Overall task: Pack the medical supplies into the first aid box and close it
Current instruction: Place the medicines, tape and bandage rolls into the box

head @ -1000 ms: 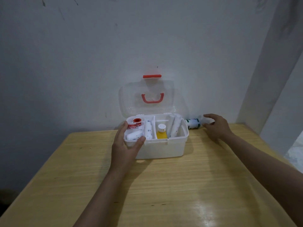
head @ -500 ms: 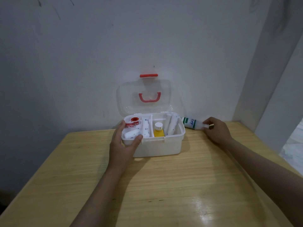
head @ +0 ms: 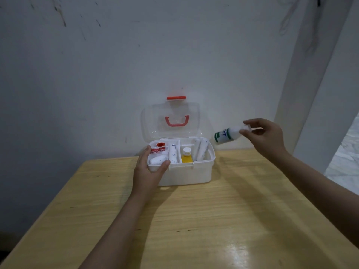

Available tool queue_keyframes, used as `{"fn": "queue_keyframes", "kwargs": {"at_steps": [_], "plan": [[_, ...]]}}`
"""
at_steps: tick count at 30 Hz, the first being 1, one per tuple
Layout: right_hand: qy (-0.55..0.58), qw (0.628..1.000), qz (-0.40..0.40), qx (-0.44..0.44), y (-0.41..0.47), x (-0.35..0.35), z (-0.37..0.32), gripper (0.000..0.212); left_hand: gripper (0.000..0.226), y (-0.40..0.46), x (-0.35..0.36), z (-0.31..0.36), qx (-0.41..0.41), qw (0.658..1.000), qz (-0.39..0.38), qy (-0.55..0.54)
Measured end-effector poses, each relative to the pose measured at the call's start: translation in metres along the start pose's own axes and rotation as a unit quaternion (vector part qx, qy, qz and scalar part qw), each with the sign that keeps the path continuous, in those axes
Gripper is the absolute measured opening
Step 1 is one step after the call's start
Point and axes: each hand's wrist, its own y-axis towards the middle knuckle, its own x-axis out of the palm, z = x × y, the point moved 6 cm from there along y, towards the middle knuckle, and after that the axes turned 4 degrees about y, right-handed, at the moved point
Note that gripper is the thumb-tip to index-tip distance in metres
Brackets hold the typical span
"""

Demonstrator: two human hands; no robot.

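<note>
The white first aid box [head: 186, 173] stands open at the back of the wooden table, its clear lid [head: 171, 121] with a red handle leaning against the wall. Inside lie a red-and-white tape roll [head: 159, 147], white bandage rolls [head: 172, 153], a yellow bottle [head: 186, 154] and more white rolls [head: 202, 150]. My left hand [head: 147, 171] grips the box's front left corner. My right hand [head: 262, 136] pinches the cap end of a white bottle with a green label [head: 225, 135], held tilted in the air to the right of the box.
The wooden table [head: 194, 220] stretches toward me, with its left edge running diagonally and a glossy patch at the front right. A grey wall stands right behind the box. A white pillar [head: 303, 84] rises at the back right.
My right hand has lifted the green-labelled bottle off the table beside the box and raised it into the air. My left hand has kept its grip on the box corner.
</note>
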Motion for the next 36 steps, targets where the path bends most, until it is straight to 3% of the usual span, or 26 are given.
{"fn": "queue_keyframes", "kwargs": {"at_steps": [4,16,24,27,32,36], "plan": [[0.040,0.999,-0.033,-0.011,0.001,0.010,-0.031,0.026,0.073,0.000,0.000,0.000,-0.004,1.000,-0.004,0.004],[-0.065,0.969,-0.238,-0.011,-0.014,0.093,-0.033,0.025,0.075,0.001,-0.002,0.002,0.004,1.000,-0.004,0.000],[-0.048,0.960,-0.276,0.001,-0.019,0.101,-0.021,0.024,0.076,0.004,0.000,-0.005,0.009,1.000,0.004,0.001],[-0.042,0.966,-0.253,-0.017,-0.008,0.098,-0.027,0.026,0.075,0.004,0.001,-0.006,0.011,1.000,0.005,-0.003],[-0.065,0.990,-0.096,-0.081,0.036,0.093,-0.048,0.036,0.074,0.003,0.000,-0.005,0.020,1.000,0.009,-0.008],[-0.114,0.989,-0.078,-0.060,0.070,0.110,-0.047,0.058,0.074,0.003,0.001,-0.006,0.020,1.000,0.007,-0.005]]}}
